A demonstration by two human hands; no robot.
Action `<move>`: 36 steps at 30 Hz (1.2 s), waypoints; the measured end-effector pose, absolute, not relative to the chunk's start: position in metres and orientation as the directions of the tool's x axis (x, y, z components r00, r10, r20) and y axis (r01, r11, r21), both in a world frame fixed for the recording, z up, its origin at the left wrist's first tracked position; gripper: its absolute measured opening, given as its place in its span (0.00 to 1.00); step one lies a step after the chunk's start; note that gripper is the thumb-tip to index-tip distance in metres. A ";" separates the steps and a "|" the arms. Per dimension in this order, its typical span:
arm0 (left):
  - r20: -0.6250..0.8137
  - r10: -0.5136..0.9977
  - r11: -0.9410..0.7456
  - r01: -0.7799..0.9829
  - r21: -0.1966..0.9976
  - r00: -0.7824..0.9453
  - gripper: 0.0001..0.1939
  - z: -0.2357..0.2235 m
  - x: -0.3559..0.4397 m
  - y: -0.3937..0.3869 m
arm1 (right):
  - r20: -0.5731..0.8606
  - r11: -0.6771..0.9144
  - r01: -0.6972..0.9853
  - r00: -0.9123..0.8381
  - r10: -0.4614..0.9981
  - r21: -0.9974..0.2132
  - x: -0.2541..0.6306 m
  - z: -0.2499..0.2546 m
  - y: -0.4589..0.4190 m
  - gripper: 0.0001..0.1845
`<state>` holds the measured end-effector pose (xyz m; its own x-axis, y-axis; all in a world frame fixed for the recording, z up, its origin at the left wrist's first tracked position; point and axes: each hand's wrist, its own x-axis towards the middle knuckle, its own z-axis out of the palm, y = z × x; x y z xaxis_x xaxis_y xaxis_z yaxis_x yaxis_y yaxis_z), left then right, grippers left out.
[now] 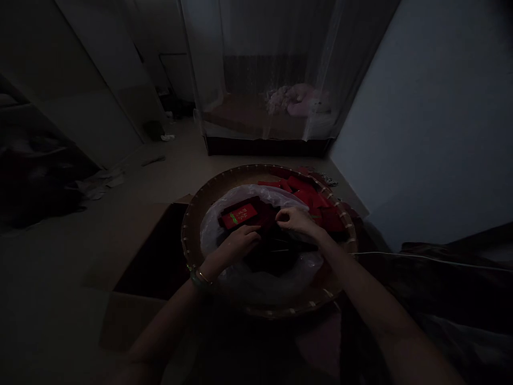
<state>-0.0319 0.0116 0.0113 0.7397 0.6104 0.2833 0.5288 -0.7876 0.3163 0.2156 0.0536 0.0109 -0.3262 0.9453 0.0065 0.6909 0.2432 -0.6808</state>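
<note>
A round woven basket [195, 211] stands in front of me, with a clear plastic bag [212, 222] spread open inside it. Within the bag lies a red envelope [239, 216] with gold and green print, on top of dark red pieces. My left hand [242, 241] reaches over the bag just below this envelope, its fingers bent together at dark material too dim to name. Thumb and forefinger of my right hand [297, 221] meet in a pinch above the dark contents; anything between them is too dark to see. Several red envelopes [306, 192] lie loose at the basket's far right.
An open cardboard box [132, 315] is beneath the basket at the left. A thin pale cord [420, 258] runs off to the right. Farther back stands a bed with sheer curtains [256, 69] and pink plush things [302, 100]. A pale wall [433, 123] rises at right.
</note>
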 end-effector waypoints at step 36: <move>0.442 0.511 -0.860 0.440 0.260 0.737 0.08 -0.001 -0.032 0.020 | 0.025 0.287 0.434 -0.516 0.856 -0.854 0.164 0.064 0.029 0.13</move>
